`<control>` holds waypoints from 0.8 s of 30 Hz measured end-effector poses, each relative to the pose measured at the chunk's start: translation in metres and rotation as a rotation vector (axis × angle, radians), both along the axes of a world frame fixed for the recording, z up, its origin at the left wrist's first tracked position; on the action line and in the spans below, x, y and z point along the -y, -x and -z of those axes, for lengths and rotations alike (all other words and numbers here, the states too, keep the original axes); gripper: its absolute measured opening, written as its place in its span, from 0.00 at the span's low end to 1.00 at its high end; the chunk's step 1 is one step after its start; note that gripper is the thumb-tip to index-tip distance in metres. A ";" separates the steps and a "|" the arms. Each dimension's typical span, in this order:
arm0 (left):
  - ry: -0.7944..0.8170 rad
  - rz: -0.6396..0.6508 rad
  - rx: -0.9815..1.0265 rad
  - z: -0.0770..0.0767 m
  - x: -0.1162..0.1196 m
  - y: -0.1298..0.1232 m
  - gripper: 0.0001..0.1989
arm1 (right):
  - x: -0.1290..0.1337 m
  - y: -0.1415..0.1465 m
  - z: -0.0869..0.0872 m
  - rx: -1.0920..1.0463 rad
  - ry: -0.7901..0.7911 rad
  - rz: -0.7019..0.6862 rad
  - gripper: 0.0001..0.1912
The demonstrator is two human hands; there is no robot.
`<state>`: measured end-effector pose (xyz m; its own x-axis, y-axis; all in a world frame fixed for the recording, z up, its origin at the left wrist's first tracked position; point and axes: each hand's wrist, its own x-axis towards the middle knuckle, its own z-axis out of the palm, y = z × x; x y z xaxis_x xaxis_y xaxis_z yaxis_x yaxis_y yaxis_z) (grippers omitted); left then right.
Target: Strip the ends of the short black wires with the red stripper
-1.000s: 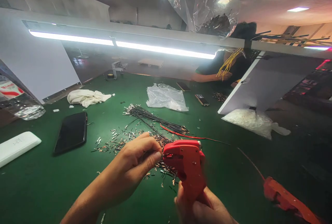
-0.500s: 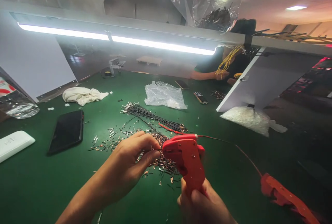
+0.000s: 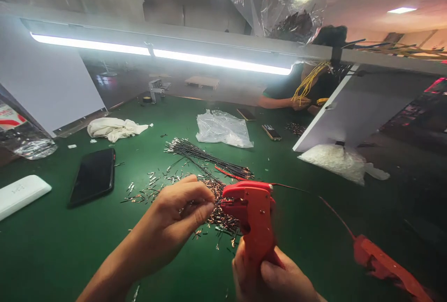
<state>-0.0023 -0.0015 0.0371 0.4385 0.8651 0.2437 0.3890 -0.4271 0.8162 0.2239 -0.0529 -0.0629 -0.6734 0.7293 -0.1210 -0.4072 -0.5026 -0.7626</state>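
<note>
In my right hand (image 3: 279,274) is a red wire stripper (image 3: 258,220), my fingers wrapped round its handle and its jaws facing left with a gap between them. My left hand (image 3: 185,213) pinches a thin dark wire (image 3: 218,203) at the mouth of the jaws; most of the wire is hidden by the fingers. Under and behind both hands lies a heap of cut wire bits (image 3: 223,220) with copper ends. A bundle of black wires (image 3: 206,156) lies just beyond, beside a short red strip (image 3: 226,173).
On the green table (image 3: 167,278) lie a black phone (image 3: 92,174), a white case (image 3: 23,195), a white cloth (image 3: 115,128) and a plastic bag (image 3: 223,129). A second red tool (image 3: 387,264) lies at right. Across the table, a person's hand (image 3: 301,103) holds yellow wires.
The stripper's jaws have opened, and the tool has shifted slightly right, away from my left hand. My left hand keeps its pinch in nearly the same spot.
</note>
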 end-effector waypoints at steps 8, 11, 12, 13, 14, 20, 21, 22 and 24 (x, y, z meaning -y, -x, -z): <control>0.004 -0.003 -0.006 -0.003 -0.002 0.001 0.11 | 0.009 0.007 -0.012 -0.055 0.028 0.095 0.22; 0.016 0.004 0.001 -0.005 -0.002 0.001 0.11 | 0.012 0.007 -0.010 -0.050 0.039 0.092 0.23; 0.020 0.012 0.004 -0.005 -0.001 0.001 0.11 | 0.012 0.006 -0.008 -0.042 0.032 0.086 0.23; 0.022 0.021 0.005 -0.005 -0.001 0.002 0.11 | 0.012 0.005 -0.006 -0.034 0.026 0.076 0.24; 0.020 0.029 0.006 -0.006 0.000 0.002 0.10 | 0.012 0.005 -0.003 -0.023 0.021 0.063 0.24; -0.058 0.033 -0.049 -0.004 0.002 0.005 0.10 | 0.011 0.004 0.004 0.038 0.000 0.079 0.23; -0.059 0.040 -0.076 -0.003 0.002 0.006 0.10 | 0.011 0.004 0.004 0.045 -0.008 0.110 0.24; -0.057 0.052 -0.100 -0.002 0.001 0.006 0.09 | 0.011 0.004 0.004 0.057 -0.017 0.151 0.25; -0.059 0.075 -0.133 0.001 -0.001 0.005 0.10 | 0.011 0.004 0.003 0.086 -0.035 0.238 0.26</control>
<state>-0.0076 -0.0009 0.0357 0.5329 0.8146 0.2288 0.4572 -0.5047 0.7323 0.2200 -0.0642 -0.0662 -0.4711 0.8706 -0.1419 -0.4438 -0.3730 -0.8148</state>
